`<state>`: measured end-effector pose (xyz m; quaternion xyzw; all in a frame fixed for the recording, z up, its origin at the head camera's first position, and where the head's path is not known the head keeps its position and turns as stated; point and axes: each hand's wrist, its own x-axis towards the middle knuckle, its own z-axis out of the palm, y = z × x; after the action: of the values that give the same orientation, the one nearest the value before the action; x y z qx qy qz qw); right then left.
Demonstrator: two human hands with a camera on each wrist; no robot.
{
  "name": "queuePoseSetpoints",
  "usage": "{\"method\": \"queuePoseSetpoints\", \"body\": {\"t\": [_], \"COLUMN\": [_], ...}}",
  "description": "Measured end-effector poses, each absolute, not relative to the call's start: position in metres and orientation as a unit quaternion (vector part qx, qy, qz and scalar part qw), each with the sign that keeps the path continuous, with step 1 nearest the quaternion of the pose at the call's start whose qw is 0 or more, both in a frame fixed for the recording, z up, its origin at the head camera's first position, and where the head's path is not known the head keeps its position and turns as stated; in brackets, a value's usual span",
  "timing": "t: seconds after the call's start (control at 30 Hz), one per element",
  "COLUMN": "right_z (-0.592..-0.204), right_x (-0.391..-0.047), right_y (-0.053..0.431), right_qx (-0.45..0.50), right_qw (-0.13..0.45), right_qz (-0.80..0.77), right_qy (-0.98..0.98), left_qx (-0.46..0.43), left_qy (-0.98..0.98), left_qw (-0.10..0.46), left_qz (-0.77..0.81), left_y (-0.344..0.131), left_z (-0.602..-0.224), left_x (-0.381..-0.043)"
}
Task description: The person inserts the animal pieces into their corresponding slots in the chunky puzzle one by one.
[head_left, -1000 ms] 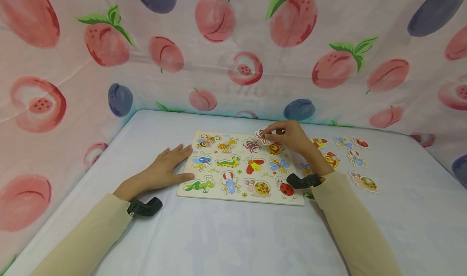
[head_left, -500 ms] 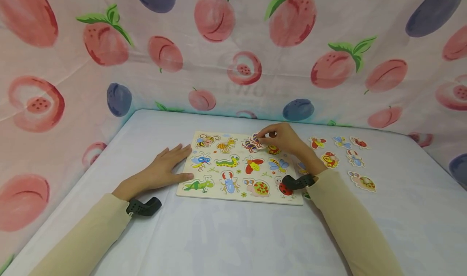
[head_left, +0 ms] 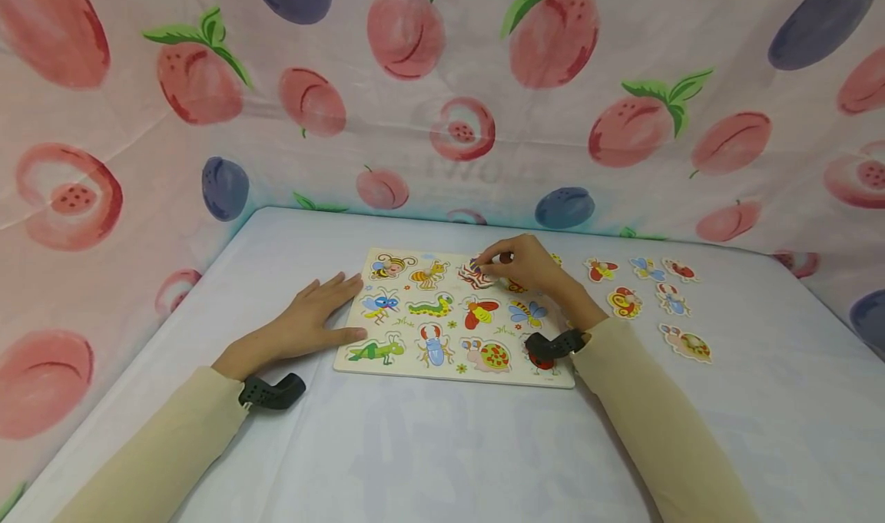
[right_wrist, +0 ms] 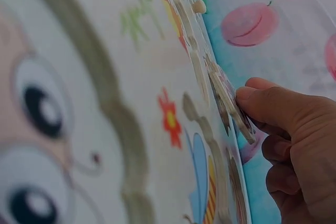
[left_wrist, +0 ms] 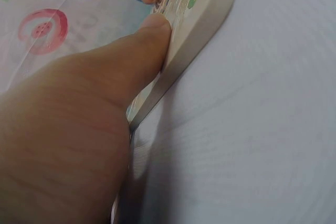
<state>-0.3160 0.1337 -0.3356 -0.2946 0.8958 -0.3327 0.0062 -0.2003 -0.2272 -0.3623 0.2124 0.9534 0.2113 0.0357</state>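
A wooden peg puzzle board (head_left: 408, 362) with insect pictures lies on the table. My right hand (head_left: 531, 265) pinches a spider puzzle piece (head_left: 477, 276) between thumb and fingertips, over the spider-shaped recess in the board's back row. In the right wrist view the spider piece (right_wrist: 231, 100) is tilted close over the board, one edge raised toward the hand. My left hand (head_left: 313, 316) lies with fingers spread at the board's left edge. In the left wrist view its thumb (left_wrist: 149, 45) rests on the board's border.
Right of the board lie loose pieces: a red bug (head_left: 601, 270), a dragonfly (head_left: 648, 269), a ladybird (head_left: 681, 270), a butterfly (head_left: 625, 303), a blue beetle (head_left: 672, 300) and a snail (head_left: 686, 344). Wooden knobs (right_wrist: 199, 6) stand up from the board. A fruit-print cloth (head_left: 415, 131) hangs behind.
My right hand has moved left with the spider piece, from the board's back edge to over the spider recess, and lower. The left hand has stayed in place.
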Motion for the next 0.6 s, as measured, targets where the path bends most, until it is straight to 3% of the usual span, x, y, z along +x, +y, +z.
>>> {"method": "queuePoseSetpoints", "body": {"t": [0.6], "right_z": [-0.347], "right_x": [-0.317], "right_y": [0.131], "right_qx": [-0.238], "right_qw": [0.039], "right_qz": [-0.365], "right_qy": [0.899], "left_qx": [0.220], "left_qy": [0.950], "left_qw": [0.033], "left_qz": [0.220], "left_y": [-0.226], "left_z": [-0.361], "left_x": [-0.199]}}
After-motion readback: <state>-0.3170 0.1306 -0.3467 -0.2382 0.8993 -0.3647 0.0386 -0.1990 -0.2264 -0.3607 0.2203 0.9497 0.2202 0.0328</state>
